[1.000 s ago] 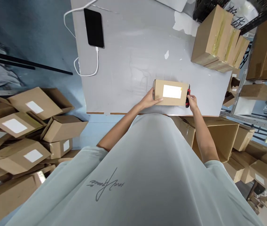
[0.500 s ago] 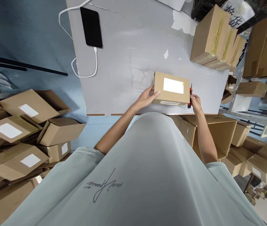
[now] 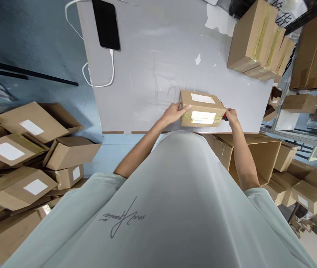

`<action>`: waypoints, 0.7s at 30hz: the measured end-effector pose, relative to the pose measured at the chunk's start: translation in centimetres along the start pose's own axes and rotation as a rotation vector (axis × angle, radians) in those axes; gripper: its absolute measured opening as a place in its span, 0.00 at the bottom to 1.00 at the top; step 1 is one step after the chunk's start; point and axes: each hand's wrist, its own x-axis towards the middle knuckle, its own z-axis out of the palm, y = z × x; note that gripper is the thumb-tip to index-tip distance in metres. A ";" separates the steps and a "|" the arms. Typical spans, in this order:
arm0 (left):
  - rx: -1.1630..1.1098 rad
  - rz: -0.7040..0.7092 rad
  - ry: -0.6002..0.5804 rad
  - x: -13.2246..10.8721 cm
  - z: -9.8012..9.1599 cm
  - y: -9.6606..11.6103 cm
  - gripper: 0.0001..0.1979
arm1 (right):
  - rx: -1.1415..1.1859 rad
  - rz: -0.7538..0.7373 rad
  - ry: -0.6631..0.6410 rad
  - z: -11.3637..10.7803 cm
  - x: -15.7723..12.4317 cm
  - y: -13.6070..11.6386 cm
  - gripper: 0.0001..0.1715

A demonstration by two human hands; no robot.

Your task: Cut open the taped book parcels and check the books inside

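A brown cardboard box (image 3: 186, 108) with white labels and clear tape along its near side is tilted over the table's front part. My left hand (image 3: 174, 112) grips its left end, thumb on the near upper edge and fingers round the end. At the right end, my right hand (image 3: 231, 116) is closed round a red and black box cutter (image 3: 224, 117), its fingers against the box's corner. Most of the cutter is hidden by the box and the hand.
The grey table (image 3: 141, 82) bears a black phone (image 3: 106, 26) on a white cable (image 3: 112, 70). Taped boxes (image 3: 255, 41) stand at its back right. Opened boxes (image 3: 32, 123) pile up at the left; a large open carton (image 3: 264, 156) sits below the right edge.
The box has been tipped, so its taped, labelled side now faces me more. My right hand with the cutter has moved slightly in against its right end.
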 end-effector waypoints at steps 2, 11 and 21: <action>0.002 -0.067 0.040 0.4 0.8 -0.7 0.49 | 0.000 -0.007 0.031 0.3 0.4 -0.3 0.22; 0.000 0.090 0.173 2.1 1.1 -1.6 0.52 | -0.186 -0.514 0.226 -2.6 -0.7 -2.5 0.23; -0.005 0.219 0.029 1.0 -0.6 -1.5 0.47 | -0.734 -1.007 -0.158 1.4 -8.1 -8.4 0.30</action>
